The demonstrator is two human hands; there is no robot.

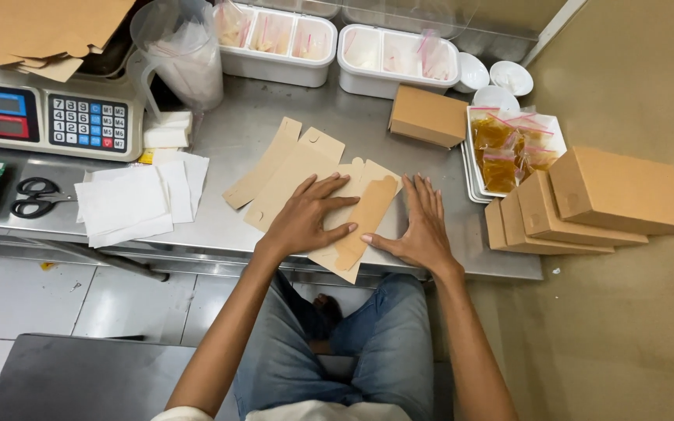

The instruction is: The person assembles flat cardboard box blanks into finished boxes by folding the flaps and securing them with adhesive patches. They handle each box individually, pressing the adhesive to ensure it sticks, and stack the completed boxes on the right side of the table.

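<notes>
Grey steel desk point(423, 132) across the upper frame. Stacked brown cardboard boxes point(587, 204) at right; grey weighing scale point(48, 117) at upper left. Flat brown die-cut cardboard box blank point(368, 218) at centre, near the desk's front edge. Left hand point(306, 218) flat, fingers spread, pressing on the blank. Right hand point(423, 226) open, palm down just beside it, thumb touching its edge. Black scissors point(34, 197) at far left.

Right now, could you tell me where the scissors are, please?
In the head view, the black-handled scissors lie at the far left of the steel table, just below the weighing scale and left of the white paper sheets.
</notes>
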